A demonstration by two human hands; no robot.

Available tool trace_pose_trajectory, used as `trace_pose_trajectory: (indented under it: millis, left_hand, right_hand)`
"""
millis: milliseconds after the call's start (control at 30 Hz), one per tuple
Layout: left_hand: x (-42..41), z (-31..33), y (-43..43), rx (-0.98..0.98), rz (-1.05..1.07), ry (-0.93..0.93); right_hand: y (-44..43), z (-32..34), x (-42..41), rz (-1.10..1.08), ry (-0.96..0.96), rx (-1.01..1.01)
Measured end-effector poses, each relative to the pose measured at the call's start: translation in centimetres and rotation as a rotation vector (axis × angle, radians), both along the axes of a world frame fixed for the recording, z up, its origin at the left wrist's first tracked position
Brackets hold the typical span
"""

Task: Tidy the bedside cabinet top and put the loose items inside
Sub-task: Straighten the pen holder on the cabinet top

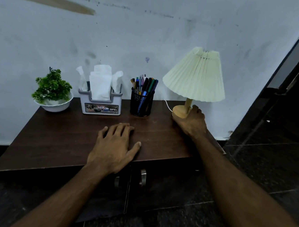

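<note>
The dark wooden cabinet top (61, 138) carries a row of items along the wall. From the left stand a green plant in a white bowl (53, 94), a grey tissue holder (102, 100) with white tissues, a black mesh pen cup (141, 103) full of pens, and a table lamp (195, 77) with a cream pleated shade. My right hand (191, 122) grips the lamp's round wooden base (180, 111) at the back right. My left hand (115, 146) rests flat on the top near its front edge, fingers spread.
Two cabinet doors below the top are closed, with metal handles (142, 177) at the middle. A white lamp cord (167, 105) runs behind the pen cup. A dark door frame (282, 88) stands close on the right. The floor is dark tile.
</note>
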State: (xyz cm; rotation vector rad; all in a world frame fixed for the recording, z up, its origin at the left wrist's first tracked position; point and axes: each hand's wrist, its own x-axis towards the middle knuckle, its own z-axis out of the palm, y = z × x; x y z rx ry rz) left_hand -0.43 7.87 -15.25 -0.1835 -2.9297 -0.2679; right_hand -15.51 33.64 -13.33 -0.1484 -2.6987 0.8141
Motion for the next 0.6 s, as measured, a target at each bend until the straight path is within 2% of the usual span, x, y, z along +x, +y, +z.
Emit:
trace_pose_trajectory:
  millis: [467,600]
  left_hand:
    - [0.1,0.0,0.0,0.002,0.005,0.010]
    - [0.2,0.1,0.1,-0.002,0.011,0.013]
  right_hand:
    - [-0.3,0.1,0.3,-0.013,-0.015,0.007]
    - [-0.8,0.1,1.5,-0.040,-0.023,-0.078]
